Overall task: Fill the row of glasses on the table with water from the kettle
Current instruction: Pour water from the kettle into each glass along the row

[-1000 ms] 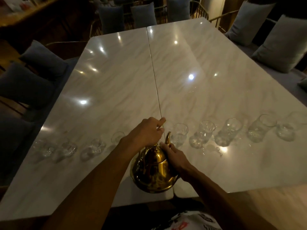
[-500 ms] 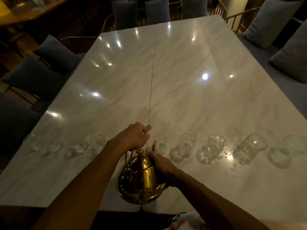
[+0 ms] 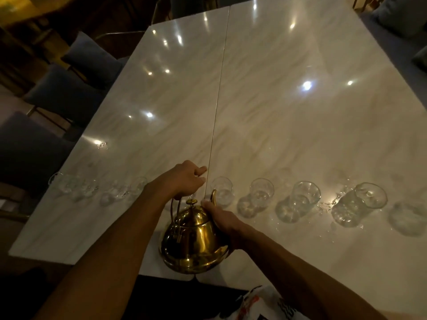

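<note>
Near the table's (image 3: 277,123) front edge, at about six o'clock in my view, I have the brass kettle (image 3: 193,245) held over the marble, its spout (image 3: 213,197) aimed at twelve o'clock toward the row of glasses. My left hand (image 3: 184,180) is curled closed around the top of the wire handle (image 3: 174,205); my right hand (image 3: 220,219) is wrapped against the kettle's shoulder beside the spout, fingers pressed to the metal. The nearest glass (image 3: 222,189) stands just beyond the spout tip, with more glasses running off toward three o'clock and a dimmer, blurred group toward nine o'clock. Several to the right look as if they hold water; how full, I cannot tell.

I judge the kettle heavy when charged, rigid, and slick on its polished belly, so the load belongs on the handle, with the right hand only steering the tilt. Its lid knob (image 3: 191,201) looks loose-fitting and could slip on a steep pour. The glasses are thin, light and fragile, easily knocked by the spout. Droplets (image 3: 328,203) glint on the marble around two o'clock, so that surface is likely slippery.
</note>
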Demonstrator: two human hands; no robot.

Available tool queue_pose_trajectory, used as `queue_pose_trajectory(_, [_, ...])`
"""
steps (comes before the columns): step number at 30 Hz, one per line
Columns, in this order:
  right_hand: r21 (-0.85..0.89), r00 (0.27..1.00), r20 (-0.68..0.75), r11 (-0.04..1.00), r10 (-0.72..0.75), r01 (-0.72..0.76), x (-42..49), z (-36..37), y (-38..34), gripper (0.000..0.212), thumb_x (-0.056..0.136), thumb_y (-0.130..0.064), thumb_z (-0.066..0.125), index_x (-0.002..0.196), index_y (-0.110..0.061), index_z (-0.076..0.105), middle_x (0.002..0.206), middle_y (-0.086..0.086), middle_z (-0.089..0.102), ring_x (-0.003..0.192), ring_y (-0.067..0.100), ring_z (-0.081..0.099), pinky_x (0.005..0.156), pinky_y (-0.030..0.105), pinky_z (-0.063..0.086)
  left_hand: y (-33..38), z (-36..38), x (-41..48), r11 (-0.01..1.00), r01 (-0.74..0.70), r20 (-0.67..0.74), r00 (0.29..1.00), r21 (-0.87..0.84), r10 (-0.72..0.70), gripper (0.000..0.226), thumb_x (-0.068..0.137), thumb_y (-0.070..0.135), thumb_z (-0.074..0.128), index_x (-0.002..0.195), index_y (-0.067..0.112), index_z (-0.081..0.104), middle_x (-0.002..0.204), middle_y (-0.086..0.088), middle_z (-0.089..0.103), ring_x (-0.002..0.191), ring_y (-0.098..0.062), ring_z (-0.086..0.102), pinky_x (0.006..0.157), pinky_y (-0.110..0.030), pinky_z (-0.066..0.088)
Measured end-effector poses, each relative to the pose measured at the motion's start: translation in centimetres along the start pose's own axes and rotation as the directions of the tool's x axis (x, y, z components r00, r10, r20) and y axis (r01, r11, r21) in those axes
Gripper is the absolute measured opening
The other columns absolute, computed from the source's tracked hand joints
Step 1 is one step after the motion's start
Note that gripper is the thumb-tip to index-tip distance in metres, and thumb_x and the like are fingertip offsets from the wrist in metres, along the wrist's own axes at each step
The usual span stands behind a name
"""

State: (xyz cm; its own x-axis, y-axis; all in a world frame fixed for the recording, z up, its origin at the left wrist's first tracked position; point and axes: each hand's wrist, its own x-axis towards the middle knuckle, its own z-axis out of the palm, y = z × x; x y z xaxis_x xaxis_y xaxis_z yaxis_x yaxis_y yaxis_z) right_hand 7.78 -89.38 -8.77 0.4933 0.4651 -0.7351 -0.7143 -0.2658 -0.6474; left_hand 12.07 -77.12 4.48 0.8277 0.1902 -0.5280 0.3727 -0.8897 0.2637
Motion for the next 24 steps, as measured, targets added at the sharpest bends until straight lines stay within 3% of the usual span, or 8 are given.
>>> queue_pose_trajectory(4, [0.033, 1.000, 0.000, 0.999, 0.029, -0.029, 0.5, 0.0, 0.5, 0.079, 0.081, -0.077, 0.056, 0.131, -0.016, 0.062, 0.125, 0.011, 0.067, 0.109, 0.030, 0.066, 0.105, 0.048, 0.051, 0.1, 0.2, 0.4, 1.000, 0.002, 0.017, 1.000, 0.012, -0.002, 0.049, 0.094, 0.030, 0.051, 0.142, 0.031, 0.038, 0.143, -0.010, 0.046, 0.087, -0.020, 0.062, 0.078, -0.032, 0.051])
queue_pose_trajectory(10, [0.048, 0.999, 0.028, 0.998, 0.027, -0.028, 0.7, 0.3, 0.7, 0.078, 0.080, -0.078, 0.055, 0.127, -0.017, 0.062, 0.125, 0.012, 0.066, 0.110, 0.030, 0.065, 0.104, 0.049, 0.052, 0.0, 0.3, 0.6, 0.999, 0.000, 0.029, 1.000, 0.043, -0.001, 0.049, 0.095, 0.029, 0.050, 0.142, 0.029, 0.037, 0.149, -0.008, 0.039, 0.119, -0.027, 0.053, 0.090, -0.036, 0.049])
queue_pose_trajectory(19, [0.094, 0.997, 0.067, 0.995, 0.032, -0.038, 0.7, 0.3, 0.7, 0.066, 0.086, -0.074, 0.054, 0.121, -0.018, 0.063, 0.123, 0.012, 0.067, 0.110, 0.031, 0.065, 0.104, 0.050, 0.051, 0.1, 0.3, 1.1, 0.997, 0.001, 0.042, 0.999, 0.083, -0.005, 0.049, 0.095, 0.030, 0.051, 0.142, 0.030, 0.037, 0.147, -0.009, 0.041, 0.112, -0.025, 0.058, 0.089, -0.037, 0.051])
queue_pose_trajectory(24, [0.105, 0.996, 0.088, 0.993, 0.035, -0.044, 0.6, 0.2, 0.6, 0.060, 0.088, -0.072, 0.054, 0.116, -0.020, 0.062, 0.123, 0.013, 0.067, 0.110, 0.032, 0.065, 0.104, 0.050, 0.051, 0.5, 0.3, 1.3, 0.996, 0.020, 0.046, 0.999, 0.086, -0.024, 0.049, 0.095, 0.029, 0.050, 0.142, 0.030, 0.037, 0.146, -0.010, 0.043, 0.107, -0.029, 0.060, 0.073, -0.030, 0.051])
